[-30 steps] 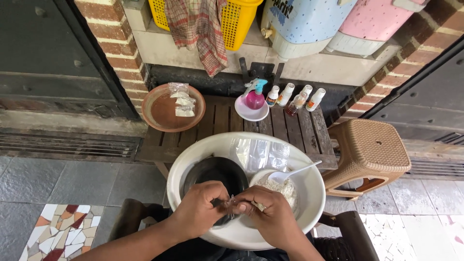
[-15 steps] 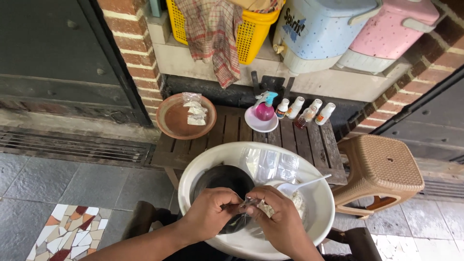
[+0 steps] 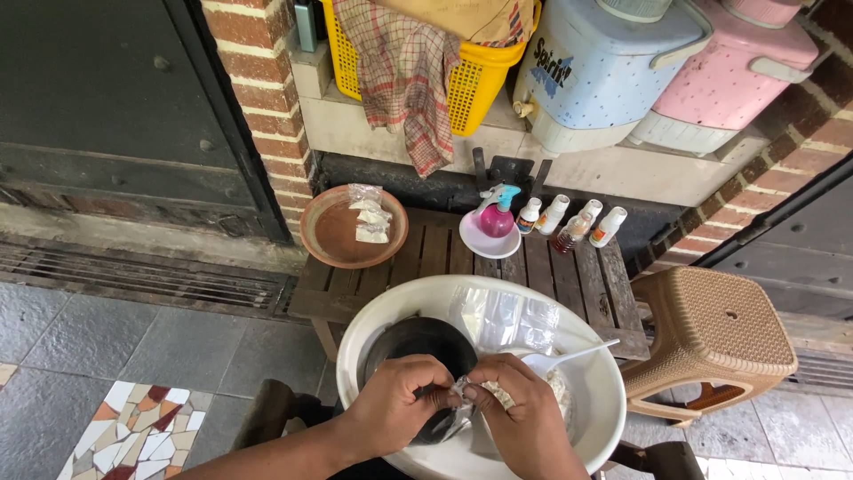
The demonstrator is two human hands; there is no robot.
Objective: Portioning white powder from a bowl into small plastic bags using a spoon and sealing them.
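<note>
Both hands over a wide white basin (image 3: 586,373) that sits in front of a low slatted wooden worktop (image 3: 444,258). Left hand (image 3: 391,413) and right hand (image 3: 524,418) meet at the middle, fingertips of each pinched on a small clear plastic packet (image 3: 462,391) held between them, just above the basin's near half. Under the left hand, a dark round bowl (image 3: 418,342) rests inside the basin. Beside it to the right, a white plastic spoon (image 3: 573,357) lies in a heap of pale grainy stuff, partly hidden by the right hand. More clear packets (image 3: 502,320) lie flat at the basin's far side. On the worktop behind: a brown clay dish (image 3: 333,236) with a few small packets, a pink spray bottle (image 3: 498,218) standing in a small white bowl, a row of small white bottles (image 3: 577,218). Tan plastic stool (image 3: 711,333) just right of the worktop. Checked cloth (image 3: 404,76) hangs from a yellow basket (image 3: 471,84) on the ledge above.
</note>
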